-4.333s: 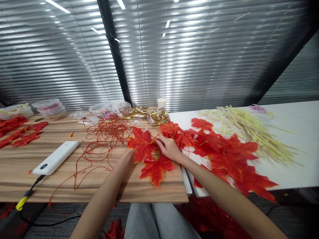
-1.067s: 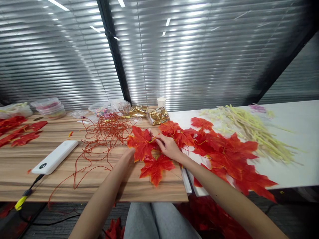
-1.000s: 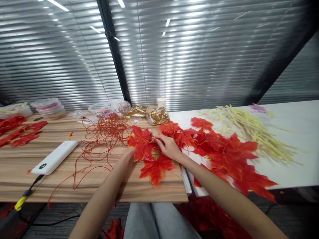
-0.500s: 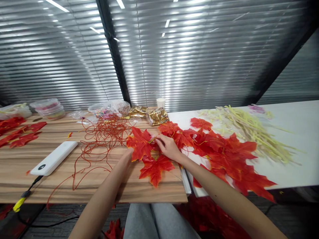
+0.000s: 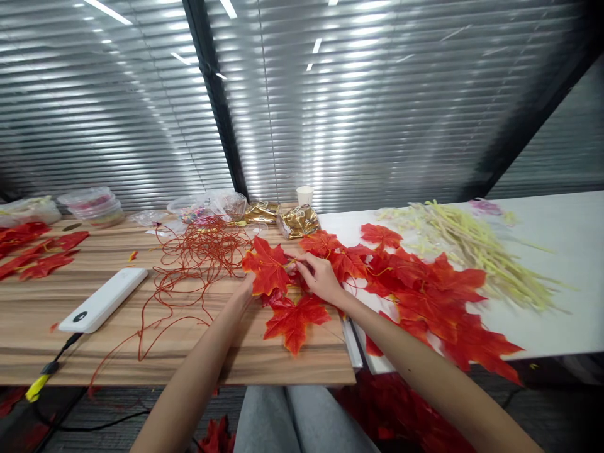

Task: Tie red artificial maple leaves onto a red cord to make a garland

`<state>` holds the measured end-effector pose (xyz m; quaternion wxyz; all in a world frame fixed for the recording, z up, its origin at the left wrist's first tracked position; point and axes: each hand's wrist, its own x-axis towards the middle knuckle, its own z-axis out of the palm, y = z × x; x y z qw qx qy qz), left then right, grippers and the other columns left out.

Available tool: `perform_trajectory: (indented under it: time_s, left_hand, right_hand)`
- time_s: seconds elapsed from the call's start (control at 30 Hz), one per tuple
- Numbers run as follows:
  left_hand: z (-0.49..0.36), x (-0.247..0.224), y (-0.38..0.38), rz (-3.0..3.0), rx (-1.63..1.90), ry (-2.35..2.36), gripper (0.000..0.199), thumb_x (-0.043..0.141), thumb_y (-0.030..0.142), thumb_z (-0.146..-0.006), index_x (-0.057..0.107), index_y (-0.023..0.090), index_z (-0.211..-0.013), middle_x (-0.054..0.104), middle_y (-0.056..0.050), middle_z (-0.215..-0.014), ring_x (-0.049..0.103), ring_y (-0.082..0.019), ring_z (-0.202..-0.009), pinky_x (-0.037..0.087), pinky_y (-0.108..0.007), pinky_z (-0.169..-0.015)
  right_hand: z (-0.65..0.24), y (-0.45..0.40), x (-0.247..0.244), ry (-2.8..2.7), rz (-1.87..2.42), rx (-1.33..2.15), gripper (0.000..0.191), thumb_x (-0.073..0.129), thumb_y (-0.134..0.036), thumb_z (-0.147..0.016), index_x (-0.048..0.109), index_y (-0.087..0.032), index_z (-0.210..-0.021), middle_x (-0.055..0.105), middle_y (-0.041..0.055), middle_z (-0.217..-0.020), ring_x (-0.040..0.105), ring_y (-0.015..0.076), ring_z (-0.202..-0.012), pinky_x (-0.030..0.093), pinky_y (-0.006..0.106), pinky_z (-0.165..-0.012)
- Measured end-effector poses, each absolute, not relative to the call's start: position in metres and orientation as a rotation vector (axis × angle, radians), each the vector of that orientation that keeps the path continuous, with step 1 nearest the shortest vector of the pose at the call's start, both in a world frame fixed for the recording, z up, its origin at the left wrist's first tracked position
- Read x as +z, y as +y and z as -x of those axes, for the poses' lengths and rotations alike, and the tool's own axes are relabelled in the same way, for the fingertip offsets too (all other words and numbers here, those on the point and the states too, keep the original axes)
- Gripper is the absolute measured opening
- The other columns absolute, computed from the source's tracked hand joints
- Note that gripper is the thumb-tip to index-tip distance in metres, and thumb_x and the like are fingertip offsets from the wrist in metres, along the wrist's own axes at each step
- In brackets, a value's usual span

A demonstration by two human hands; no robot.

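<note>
A red maple leaf (image 5: 268,267) with orange edges covers most of my left hand (image 5: 249,283), whose fingers are largely hidden behind it. Fingertips of both hands meet at the leaf's yellowish stem. My right hand (image 5: 318,275) is closed in a pinch there, beside the leaf. Just below, another red leaf (image 5: 296,321) lies on the wooden table (image 5: 189,358). To the right, a string of overlapping red leaves (image 5: 434,296) spreads across the white table (image 5: 566,270). Tangled red cord (image 5: 202,251) lies left of my hands.
A white power bank (image 5: 104,301) with a black cable lies at the left. Plastic tubs (image 5: 92,206), gold packets (image 5: 298,221) and a paper cup (image 5: 304,195) stand along the back. Yellow strips (image 5: 491,258) lie at the right. More red leaves (image 5: 40,251) are at the far left.
The leaf at my left hand has turned slightly and shifted a little right, with my left hand moving slightly up and right. My right hand remains nearly in place.
</note>
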<state>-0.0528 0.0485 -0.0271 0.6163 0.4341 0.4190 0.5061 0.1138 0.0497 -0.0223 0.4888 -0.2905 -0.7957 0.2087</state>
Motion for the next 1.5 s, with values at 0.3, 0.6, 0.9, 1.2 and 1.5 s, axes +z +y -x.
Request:
perform_trajectory:
  time_s: [0.3,0.6,0.9,1.2,1.5]
  left_hand:
    - [0.043,-0.003,0.04,-1.188,1.259,0.927,0.029,0.071,0.029,-0.063,0.064,0.012,-0.085,0.068,-0.007,-0.084,0.061,-0.017,-0.073,0.047,-0.03,-0.071]
    - [0.045,-0.006,0.041,-1.222,1.219,0.996,0.03,0.072,0.033,-0.061,0.065,0.012,-0.082,0.067,-0.007,-0.078,0.06,-0.018,-0.072,0.047,-0.032,-0.073]
    - [0.046,-0.003,0.044,-1.538,1.139,1.076,0.033,0.071,0.032,-0.062,0.063,0.013,-0.088,0.065,-0.008,-0.094,0.06,-0.02,-0.085,0.046,-0.034,-0.081]
    - [0.058,-0.02,0.055,-1.73,1.108,1.213,0.042,0.073,0.024,-0.059,0.061,0.017,-0.099,0.064,-0.008,-0.097,0.06,-0.017,-0.077,0.049,-0.032,-0.074]
    - [0.061,-0.006,0.056,-1.064,1.494,0.923,0.05,0.068,0.015,-0.065,0.051,0.027,-0.111,0.053,-0.005,-0.118,0.058,-0.016,-0.094,0.043,-0.031,-0.085]
  right_hand:
    - [-0.113,0.051,-0.025,-1.961,0.756,0.504,0.02,0.051,-0.026,-0.082,0.06,-0.019,-0.099,0.062,0.0004,-0.069,0.054,0.0123,-0.057,0.044,0.023,-0.058]
    - [-0.112,0.051,-0.021,-1.906,0.714,0.581,0.015,0.048,-0.023,-0.083,0.06,-0.018,-0.088,0.064,0.0021,-0.077,0.057,0.0131,-0.064,0.044,0.024,-0.062]
    - [-0.117,0.064,-0.023,-1.543,0.804,0.869,0.016,0.047,-0.035,-0.083,0.05,-0.019,-0.079,0.047,-0.0044,-0.056,0.045,0.009,-0.048,0.036,0.02,-0.047]
    - [-0.12,0.071,-0.022,-1.295,0.766,0.984,0.019,0.047,-0.041,-0.082,0.044,-0.022,-0.08,0.041,-0.0072,-0.053,0.039,0.0074,-0.042,0.031,0.02,-0.042]
    - [-0.121,0.068,-0.016,-1.419,0.668,1.226,0.02,0.05,-0.039,-0.081,0.046,-0.02,-0.076,0.042,-0.007,-0.052,0.04,0.007,-0.043,0.031,0.02,-0.045]
